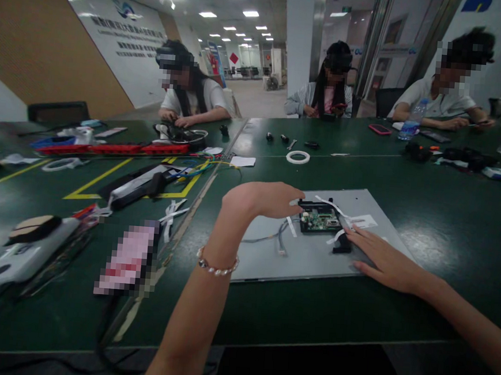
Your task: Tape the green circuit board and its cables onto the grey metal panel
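In the head view, a green circuit board (321,218) sits in a black frame (312,206) on a flat grey panel (266,265). My left hand (271,199) is bent at the wrist, its fingertips closed on the frame's upper left corner. Stretched out low over the panel's right side is my right hand (377,254), fingers extended beside a white ribbon strip (333,207). Close to those fingers lies a small black part (342,244). Thin grey wires with a connector (282,249) trail across the panel, left of the board.
A white tape ring (298,157) lies beyond the panel, near a small wrench (292,145). At left are a pink-covered item (127,256), a white device (26,253), a black-and-white device (140,186) and red strips (141,149). Several people sit across the green table (459,227); a bottle (413,120) stands there.
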`<move>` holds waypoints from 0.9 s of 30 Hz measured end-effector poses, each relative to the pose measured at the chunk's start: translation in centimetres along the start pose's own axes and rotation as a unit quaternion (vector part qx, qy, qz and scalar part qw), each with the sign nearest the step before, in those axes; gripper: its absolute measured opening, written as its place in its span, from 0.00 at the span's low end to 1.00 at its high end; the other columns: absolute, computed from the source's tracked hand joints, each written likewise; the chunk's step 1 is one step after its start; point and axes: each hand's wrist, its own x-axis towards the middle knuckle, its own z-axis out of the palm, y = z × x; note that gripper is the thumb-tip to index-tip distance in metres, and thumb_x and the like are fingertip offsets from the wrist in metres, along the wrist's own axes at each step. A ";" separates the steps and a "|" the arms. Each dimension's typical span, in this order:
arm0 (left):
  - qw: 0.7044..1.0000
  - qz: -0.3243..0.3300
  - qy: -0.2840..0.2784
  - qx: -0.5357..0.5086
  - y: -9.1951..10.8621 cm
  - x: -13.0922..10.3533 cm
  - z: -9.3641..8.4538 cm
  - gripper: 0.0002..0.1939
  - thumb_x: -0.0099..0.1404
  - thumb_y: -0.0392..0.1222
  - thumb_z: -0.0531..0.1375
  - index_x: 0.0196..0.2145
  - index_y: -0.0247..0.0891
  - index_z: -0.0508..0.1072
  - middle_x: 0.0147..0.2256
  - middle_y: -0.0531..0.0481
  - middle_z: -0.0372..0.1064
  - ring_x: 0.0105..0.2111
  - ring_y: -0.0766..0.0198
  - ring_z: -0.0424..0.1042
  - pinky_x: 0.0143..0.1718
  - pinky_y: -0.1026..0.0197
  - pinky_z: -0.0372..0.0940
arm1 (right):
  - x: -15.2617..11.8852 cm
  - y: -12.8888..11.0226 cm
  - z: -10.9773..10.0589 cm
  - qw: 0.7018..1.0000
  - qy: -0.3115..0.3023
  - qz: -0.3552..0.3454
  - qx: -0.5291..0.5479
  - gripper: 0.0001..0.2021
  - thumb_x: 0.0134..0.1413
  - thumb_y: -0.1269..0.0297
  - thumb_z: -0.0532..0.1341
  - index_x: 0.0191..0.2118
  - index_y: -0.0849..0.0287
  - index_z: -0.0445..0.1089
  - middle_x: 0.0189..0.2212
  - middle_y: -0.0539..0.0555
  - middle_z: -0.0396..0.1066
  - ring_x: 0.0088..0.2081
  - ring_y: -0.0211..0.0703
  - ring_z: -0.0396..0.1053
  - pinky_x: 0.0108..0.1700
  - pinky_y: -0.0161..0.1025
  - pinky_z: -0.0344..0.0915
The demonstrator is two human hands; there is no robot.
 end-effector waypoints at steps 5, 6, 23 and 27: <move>0.999 -0.049 -0.012 0.006 -1.3 -0.5 -0.2 0.26 0.68 0.52 0.46 0.59 0.42 0.62 0.60 0.47 0.60 0.57 0.55 0.63 0.59 0.54 0.55 | -0.1 0.4 -0.2 1.000 -0.008 0.003 0.016 0.36 0.59 0.45 0.52 0.69 0.51 0.43 0.68 0.50 0.36 0.68 0.52 0.36 0.66 0.55 0.44; 0.999 -0.051 -0.013 0.007 -1.4 -0.5 -0.3 0.26 0.68 0.52 0.47 0.60 0.42 0.62 0.60 0.47 0.60 0.58 0.55 0.62 0.59 0.54 0.54 | -0.2 0.7 -0.4 1.000 -0.012 0.000 0.016 0.37 0.58 0.44 0.53 0.69 0.50 0.44 0.69 0.50 0.34 0.68 0.54 0.35 0.66 0.56 0.44; 0.997 -0.074 -0.013 0.008 -1.4 -1.3 -0.6 0.27 0.68 0.52 0.46 0.61 0.42 0.60 0.62 0.48 0.57 0.59 0.56 0.61 0.60 0.55 0.53 | -5.5 4.2 -0.3 0.996 -0.016 0.076 -0.053 0.39 0.54 0.42 0.55 0.69 0.43 0.42 0.69 0.48 0.24 0.67 0.61 0.39 0.63 0.58 0.48; 0.996 -0.084 -0.021 0.011 -1.1 -1.2 -0.7 0.28 0.68 0.50 0.46 0.62 0.39 0.59 0.62 0.46 0.56 0.60 0.55 0.59 0.60 0.55 0.52 | -8.4 5.7 0.2 0.988 0.005 0.132 -0.076 0.39 0.55 0.41 0.53 0.69 0.44 0.41 0.69 0.51 0.27 0.66 0.60 0.42 0.63 0.56 0.49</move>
